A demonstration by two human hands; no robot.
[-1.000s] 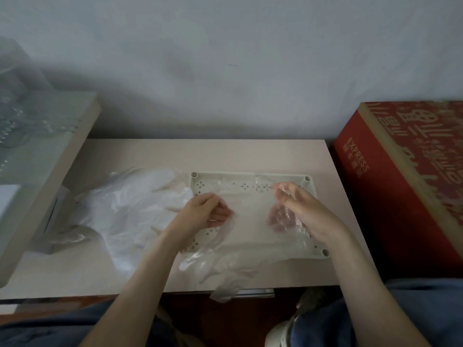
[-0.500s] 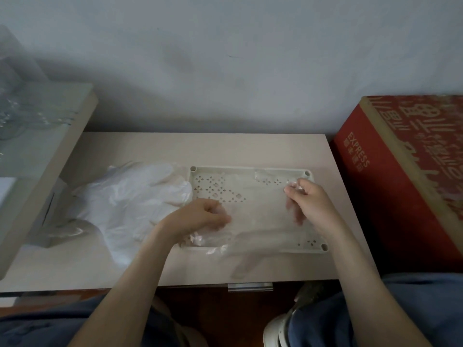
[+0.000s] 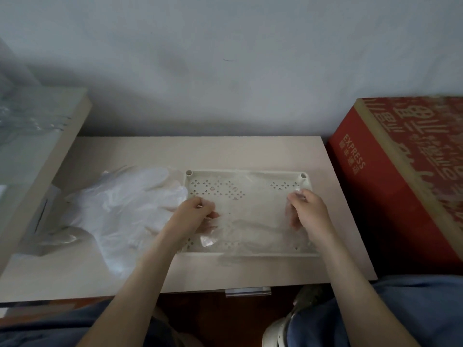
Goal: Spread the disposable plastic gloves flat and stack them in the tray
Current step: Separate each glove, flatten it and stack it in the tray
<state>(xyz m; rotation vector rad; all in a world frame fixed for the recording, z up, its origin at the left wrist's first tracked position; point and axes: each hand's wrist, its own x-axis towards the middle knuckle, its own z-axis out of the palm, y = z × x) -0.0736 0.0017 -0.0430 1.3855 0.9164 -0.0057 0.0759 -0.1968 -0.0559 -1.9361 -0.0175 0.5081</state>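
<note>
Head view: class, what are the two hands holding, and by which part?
One clear glove, stretched over the tray. The left hand pinches its left edge, and the right hand pinches its right edge.

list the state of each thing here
clear glove: spread over the tray, wrinkled, pinched at both ends
left grip: pinching glove's left end
right grip: pinching glove's right end
tray: on the table, under the glove
glove pile: loose on table, left of tray
red box: closed, beside the table
</note>
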